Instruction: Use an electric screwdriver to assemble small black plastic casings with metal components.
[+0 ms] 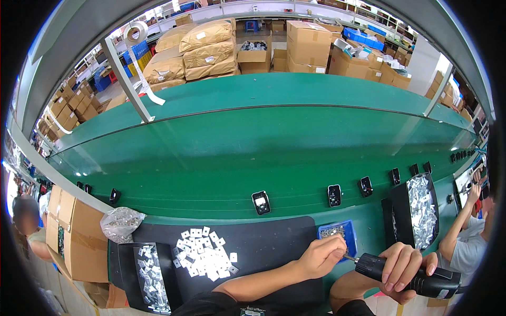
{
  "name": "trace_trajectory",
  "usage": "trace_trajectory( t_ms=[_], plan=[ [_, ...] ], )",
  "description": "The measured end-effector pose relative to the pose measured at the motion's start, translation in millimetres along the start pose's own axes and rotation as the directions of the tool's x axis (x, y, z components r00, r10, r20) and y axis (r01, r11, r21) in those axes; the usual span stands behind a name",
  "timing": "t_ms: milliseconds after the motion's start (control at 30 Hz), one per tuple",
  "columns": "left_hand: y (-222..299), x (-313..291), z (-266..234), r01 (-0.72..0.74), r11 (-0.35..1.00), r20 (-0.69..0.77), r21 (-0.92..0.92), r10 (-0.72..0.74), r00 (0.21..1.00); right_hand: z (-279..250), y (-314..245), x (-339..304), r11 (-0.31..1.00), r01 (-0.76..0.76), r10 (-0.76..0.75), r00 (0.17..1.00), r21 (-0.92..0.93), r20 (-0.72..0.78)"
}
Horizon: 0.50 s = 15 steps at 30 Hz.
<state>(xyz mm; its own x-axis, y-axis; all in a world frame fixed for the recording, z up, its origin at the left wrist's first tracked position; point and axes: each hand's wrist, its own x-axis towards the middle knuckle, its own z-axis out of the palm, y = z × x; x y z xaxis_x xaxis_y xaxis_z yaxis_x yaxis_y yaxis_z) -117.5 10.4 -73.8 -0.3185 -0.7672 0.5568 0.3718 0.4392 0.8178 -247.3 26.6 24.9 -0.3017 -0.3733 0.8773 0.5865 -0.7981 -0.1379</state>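
Note:
My right hand (403, 268) is wrapped round a black electric screwdriver (433, 283), its bit pointing left. At the bit's tip, the fingers of my left hand (326, 256) are pinched together; what they hold is too small to make out. Just behind the left hand sits a blue tray (350, 237) of small metal screws. Left of my forearm, a heap of small white square plates (203, 253) lies on the black mat (274, 237).
Black housings (260, 202) stand spaced along the green belt (221, 158). Black bins of metal parts flank me, one right (422, 210) and one left (153, 276). A bag of small parts (122, 224) and a cardboard box (79, 231) are left. Another person (469, 242) works at right.

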Motion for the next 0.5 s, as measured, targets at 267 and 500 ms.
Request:
trace_trajectory(
  t_ms=[267,500],
  plan=[
    [4.2,8.0,-9.3,-0.092,0.995,0.035,0.023,0.091,0.995,-6.3,-4.3,1.7,1.0,0.015,-0.014,0.998,0.024,-0.057],
    [6.4,4.5,-4.5,0.233,0.941,0.135,-0.245,-0.204,0.969,-6.8,-10.0,5.3,0.998,0.053,-0.05,0.99,0.016,-0.136]
  ],
)
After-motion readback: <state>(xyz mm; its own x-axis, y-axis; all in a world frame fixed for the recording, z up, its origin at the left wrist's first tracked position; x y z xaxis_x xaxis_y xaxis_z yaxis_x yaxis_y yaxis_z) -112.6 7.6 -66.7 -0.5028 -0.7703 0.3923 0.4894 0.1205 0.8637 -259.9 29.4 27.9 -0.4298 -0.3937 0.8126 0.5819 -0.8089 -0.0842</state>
